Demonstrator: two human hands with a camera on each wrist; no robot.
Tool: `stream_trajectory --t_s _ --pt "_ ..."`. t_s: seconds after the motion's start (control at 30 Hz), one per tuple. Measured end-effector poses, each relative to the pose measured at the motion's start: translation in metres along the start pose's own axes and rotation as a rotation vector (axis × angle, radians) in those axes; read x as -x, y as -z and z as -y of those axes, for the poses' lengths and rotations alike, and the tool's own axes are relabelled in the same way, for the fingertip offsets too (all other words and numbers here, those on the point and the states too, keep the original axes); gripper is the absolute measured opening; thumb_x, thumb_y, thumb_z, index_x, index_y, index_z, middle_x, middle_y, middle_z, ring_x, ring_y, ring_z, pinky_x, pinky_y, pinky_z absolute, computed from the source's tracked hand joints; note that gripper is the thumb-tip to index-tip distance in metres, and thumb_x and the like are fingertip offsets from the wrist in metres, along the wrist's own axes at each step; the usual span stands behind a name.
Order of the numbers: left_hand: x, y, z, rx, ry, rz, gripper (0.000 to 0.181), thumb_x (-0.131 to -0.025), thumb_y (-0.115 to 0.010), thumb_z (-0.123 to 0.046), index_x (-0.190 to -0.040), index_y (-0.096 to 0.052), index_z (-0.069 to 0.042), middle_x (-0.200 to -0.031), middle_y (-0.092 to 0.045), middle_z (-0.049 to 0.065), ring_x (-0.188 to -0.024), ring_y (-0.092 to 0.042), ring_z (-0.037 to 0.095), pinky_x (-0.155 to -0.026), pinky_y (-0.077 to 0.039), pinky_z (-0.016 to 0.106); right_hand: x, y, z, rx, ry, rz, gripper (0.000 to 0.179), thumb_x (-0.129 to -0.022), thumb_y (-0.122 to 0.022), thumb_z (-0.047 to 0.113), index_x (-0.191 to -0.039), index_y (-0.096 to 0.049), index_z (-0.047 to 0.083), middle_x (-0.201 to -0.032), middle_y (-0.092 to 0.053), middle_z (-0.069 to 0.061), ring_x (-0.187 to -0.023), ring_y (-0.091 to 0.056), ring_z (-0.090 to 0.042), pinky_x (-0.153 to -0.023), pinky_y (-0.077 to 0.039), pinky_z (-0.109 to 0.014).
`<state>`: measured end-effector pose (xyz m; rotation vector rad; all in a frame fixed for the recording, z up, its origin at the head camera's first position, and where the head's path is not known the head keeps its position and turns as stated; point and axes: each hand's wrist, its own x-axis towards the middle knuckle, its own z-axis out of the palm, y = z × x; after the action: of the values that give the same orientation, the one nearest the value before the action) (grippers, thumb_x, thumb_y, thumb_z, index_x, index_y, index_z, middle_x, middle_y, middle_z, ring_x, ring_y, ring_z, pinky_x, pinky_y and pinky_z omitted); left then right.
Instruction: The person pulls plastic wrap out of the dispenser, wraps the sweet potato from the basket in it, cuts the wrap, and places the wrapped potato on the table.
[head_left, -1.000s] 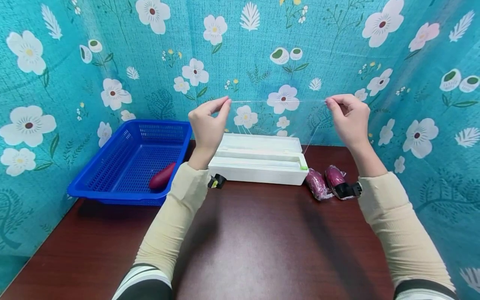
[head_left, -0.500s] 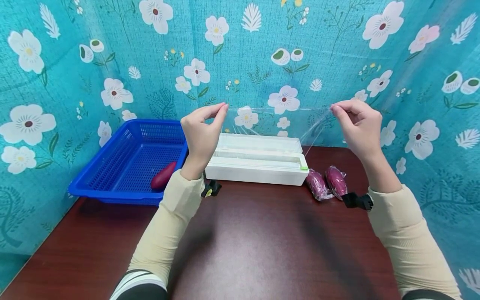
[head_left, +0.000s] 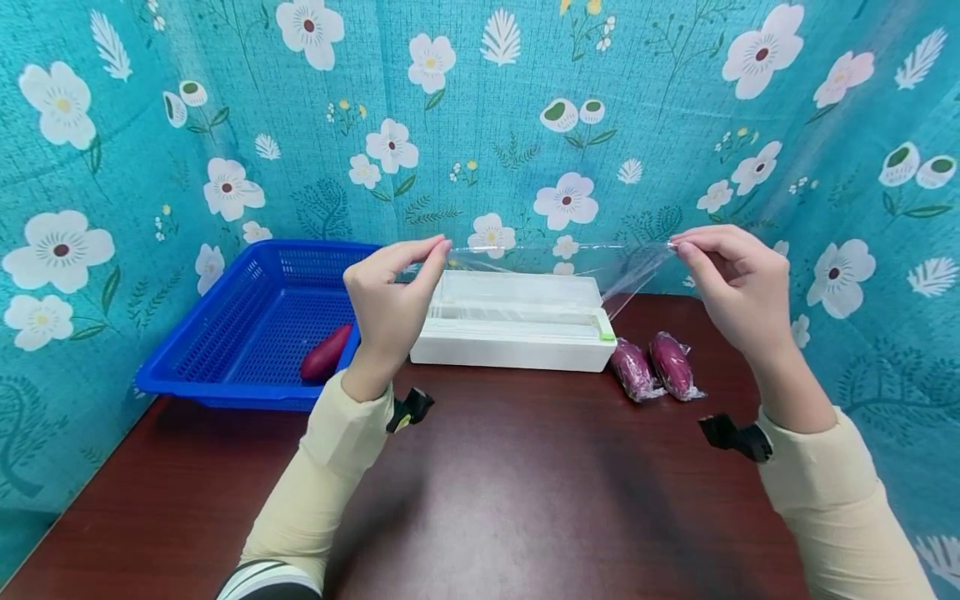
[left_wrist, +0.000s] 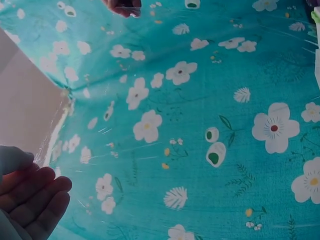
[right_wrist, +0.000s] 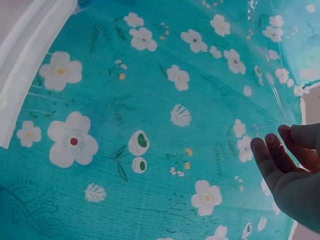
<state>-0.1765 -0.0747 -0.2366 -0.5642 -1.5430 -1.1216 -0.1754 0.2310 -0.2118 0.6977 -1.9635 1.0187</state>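
A sheet of clear cling film (head_left: 630,265) stretches between the two hands and runs back down to a white cling film box (head_left: 513,354), whose lid stands up. My left hand (head_left: 392,304) pinches the film's near left corner between thumb and forefinger. At the opposite corner my right hand (head_left: 742,287) pinches it the same way. Both hands are held above the table, in front of the box. In the left wrist view, the left hand (left_wrist: 32,197) shows at the lower left; the right wrist view has the right hand (right_wrist: 290,170) at its right edge.
Left of the box stands a blue plastic basket (head_left: 225,393) with a purple-red oblong vegetable (head_left: 326,353) inside. Two film-wrapped purple pieces, one (head_left: 634,371) beside the other (head_left: 673,365), lie right of the box. A flowered teal cloth (head_left: 480,108) hangs behind the dark table (head_left: 510,467).
Both hands have come lower and nearer, moving slightly apart, drawing more film from the box. The film now slants lower over the open box.
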Motion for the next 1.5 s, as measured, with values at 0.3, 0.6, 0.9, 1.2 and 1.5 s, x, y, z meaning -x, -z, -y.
stream_trajectory --t_s 0.3,0.6,0.9,1.2,1.5 --pt "0.019 0.017 -0.014 0.087 0.004 0.038 0.008 -0.073 -0.070 -0.002 -0.078 -0.071 0.005 -0.068 -0.064 0.010 -0.045 -0.036 0.013 -0.046 -0.028 0.021 0.025 0.013 0.019 -0.002 0.050 0.103 0.009 -0.079 -0.061 -0.009 -0.086 -0.065 -0.010 -0.086 -0.064 -0.009 -0.078 -0.055 -0.007 -0.062 -0.041 -0.014" --pt "0.049 0.033 -0.024 0.103 0.017 0.101 0.021 -0.079 -0.068 -0.019 -0.077 -0.071 0.002 -0.071 -0.066 0.008 -0.050 -0.045 0.010 -0.048 -0.032 0.019 0.062 0.024 0.027 0.044 -0.059 0.327 0.016 -0.077 -0.063 -0.009 -0.088 -0.066 0.002 -0.078 -0.062 0.002 -0.065 -0.049 -0.003 -0.053 -0.040 -0.013" --pt "0.094 0.050 -0.029 0.181 0.103 0.166 0.019 -0.080 -0.068 -0.014 -0.078 -0.069 0.004 -0.057 -0.060 0.004 -0.049 -0.054 0.009 -0.044 -0.040 0.016 0.104 0.011 0.022 0.017 -0.350 0.588 0.012 -0.081 -0.063 0.002 -0.093 -0.064 0.001 -0.058 -0.055 0.007 -0.049 -0.051 -0.008 -0.045 -0.044 -0.022" --pt "0.146 0.066 -0.020 0.063 0.341 0.336 0.012 -0.066 -0.073 0.006 -0.074 -0.070 -0.002 -0.051 -0.058 -0.004 -0.042 -0.047 0.000 -0.038 -0.036 0.014 0.148 -0.008 0.004 -0.117 -0.598 0.981 0.060 -0.076 -0.071 0.023 -0.118 -0.047 -0.013 -0.052 -0.052 0.006 -0.042 -0.049 -0.008 -0.038 -0.044 -0.027" --pt "0.174 0.078 -0.014 -0.172 0.580 0.671 0.011 -0.065 -0.076 -0.005 -0.073 -0.070 -0.009 -0.047 -0.048 -0.018 -0.043 -0.038 -0.006 -0.042 -0.034 0.015 0.193 -0.033 -0.007 0.013 -0.500 1.033 0.064 -0.063 -0.078 0.016 -0.116 -0.051 -0.008 -0.051 -0.043 0.011 -0.040 -0.040 0.001 -0.038 -0.038 -0.022"
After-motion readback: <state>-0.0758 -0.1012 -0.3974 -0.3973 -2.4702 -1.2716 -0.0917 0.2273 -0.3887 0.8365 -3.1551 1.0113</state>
